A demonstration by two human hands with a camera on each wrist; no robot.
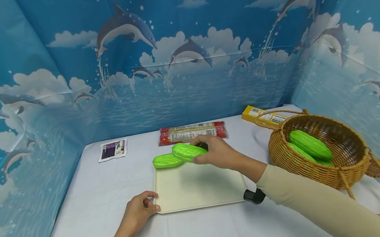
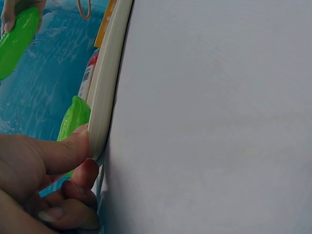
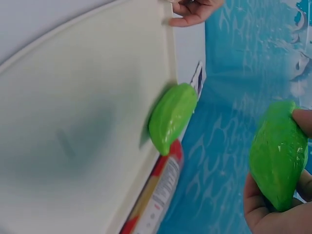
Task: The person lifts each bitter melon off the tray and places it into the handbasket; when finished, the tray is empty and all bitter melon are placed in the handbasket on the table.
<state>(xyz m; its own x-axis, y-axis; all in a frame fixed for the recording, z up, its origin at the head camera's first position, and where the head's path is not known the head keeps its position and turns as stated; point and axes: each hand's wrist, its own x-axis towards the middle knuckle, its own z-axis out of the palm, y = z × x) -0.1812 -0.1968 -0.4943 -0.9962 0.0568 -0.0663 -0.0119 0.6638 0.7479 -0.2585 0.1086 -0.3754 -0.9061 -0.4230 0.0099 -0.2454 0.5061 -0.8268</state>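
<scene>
My right hand (image 1: 216,152) grips a bright green, ribbed gourd (image 1: 188,152) and holds it raised over the back of a cream tray (image 1: 201,189). In the right wrist view the held gourd (image 3: 278,156) sits between thumb and fingers. A second green gourd (image 1: 167,160) lies at the tray's back left corner, also seen in the right wrist view. At the tray's front left corner, my left hand (image 1: 139,212) pinches the rim, its thumb on the wall in the left wrist view and other fingers curled below.
A wicker basket (image 1: 281,149) with several green gourds (image 1: 310,144) stands at the right. Red-and-clear packets (image 1: 191,134) lie behind the tray, a yellow box (image 1: 263,116) back right, a purple-and-white packet (image 1: 113,149) back left. A black object (image 1: 254,196) sits at the tray's front right corner.
</scene>
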